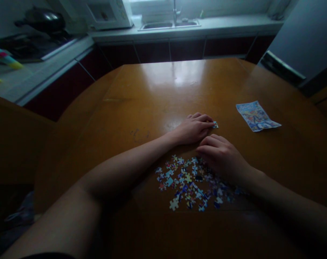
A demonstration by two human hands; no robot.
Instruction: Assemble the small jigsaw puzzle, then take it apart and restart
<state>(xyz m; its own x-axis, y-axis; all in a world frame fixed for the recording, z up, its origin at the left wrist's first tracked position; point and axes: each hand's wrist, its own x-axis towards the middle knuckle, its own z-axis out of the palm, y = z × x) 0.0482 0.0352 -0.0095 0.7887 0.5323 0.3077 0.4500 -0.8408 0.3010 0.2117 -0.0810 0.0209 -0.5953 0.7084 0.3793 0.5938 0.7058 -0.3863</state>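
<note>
A small jigsaw puzzle piece (pixel 215 125) with blue and white on it shows at the fingertips of my left hand (pixel 192 129). That hand rests low on the wooden table (pixel 120 118), fingers curled, the index finger and thumb at the piece. Nearer to me, my right hand (pixel 224 156) hovers over the far right side of a pile of loose puzzle pieces (pixel 187 178). Its fingers are bent and drawn together; whatever lies between their tips is hidden. Part of the pile is covered by this hand and its forearm.
A creased colourful picture sheet (pixel 256 116) lies on the table to the right. Beyond the table's far edge are a counter with a sink (pixel 170 25) and a microwave (pixel 106 14). A dark pan (pixel 45 19) sits on the stove at the left.
</note>
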